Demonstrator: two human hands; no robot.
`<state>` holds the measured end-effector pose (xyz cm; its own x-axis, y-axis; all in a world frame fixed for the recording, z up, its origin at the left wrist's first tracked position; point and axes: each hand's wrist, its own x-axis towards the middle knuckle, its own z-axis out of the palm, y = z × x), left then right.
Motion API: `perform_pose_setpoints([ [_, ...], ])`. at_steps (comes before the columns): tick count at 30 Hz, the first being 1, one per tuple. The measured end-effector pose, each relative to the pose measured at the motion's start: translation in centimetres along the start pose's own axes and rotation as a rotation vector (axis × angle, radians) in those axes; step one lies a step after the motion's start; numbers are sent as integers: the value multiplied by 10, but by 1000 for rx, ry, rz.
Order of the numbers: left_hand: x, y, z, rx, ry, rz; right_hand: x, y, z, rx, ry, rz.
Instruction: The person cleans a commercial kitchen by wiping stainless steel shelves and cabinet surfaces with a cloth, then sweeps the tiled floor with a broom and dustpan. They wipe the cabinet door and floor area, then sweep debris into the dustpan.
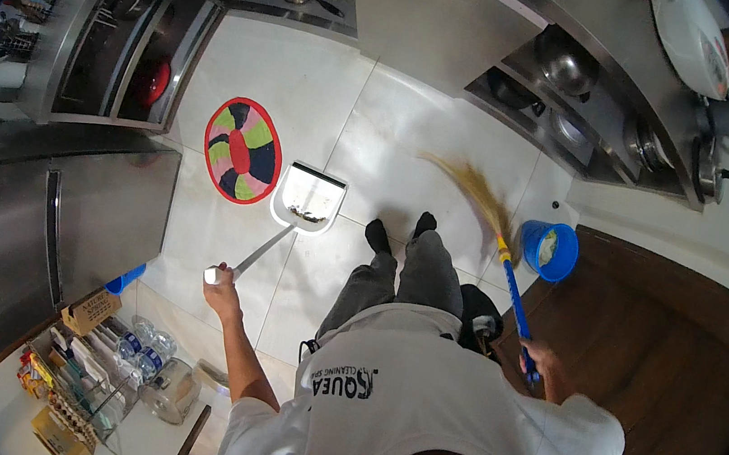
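My left hand [223, 294] is closed around the top of a long grey handle, which runs down to a white dustpan [314, 190] on the tiled floor. Dark debris [307, 215] lies in the pan, near the handle end. On the other side, my right hand [545, 366] grips the blue handle of a broom [512, 287]. Its straw-coloured bristles [474, 189] fan out toward the far middle of the floor, to the right of my feet. Whether the bristle tips touch the tiles I cannot tell.
A round multicoloured mat [243, 151] lies left of the dustpan. Right of the broom stands a blue bin [550, 250] with something pale inside. Steel counters with open shelves of pots [567, 61] line the far side. A steel fridge [101, 222] and a cluttered table [4, 420] are at left.
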<state>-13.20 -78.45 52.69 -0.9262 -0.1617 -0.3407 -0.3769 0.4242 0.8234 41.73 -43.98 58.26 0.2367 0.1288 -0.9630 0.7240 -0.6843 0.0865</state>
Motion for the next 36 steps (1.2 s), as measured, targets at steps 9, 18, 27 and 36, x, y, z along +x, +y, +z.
perform_pose_setpoints([
  [9, -21, -51, -23, 8, 83, 18, 239, -163, 109, 446, -483, -226],
  [18, -50, -106, -28, -16, 226, -93, 51, -257, 170, 361, -699, -125],
  [27, -78, -124, 3, -97, 392, -27, -48, -265, 156, -363, -247, -770],
  [36, -62, -127, 31, 54, 655, -204, -47, -383, 199, -1056, -243, -1071],
])
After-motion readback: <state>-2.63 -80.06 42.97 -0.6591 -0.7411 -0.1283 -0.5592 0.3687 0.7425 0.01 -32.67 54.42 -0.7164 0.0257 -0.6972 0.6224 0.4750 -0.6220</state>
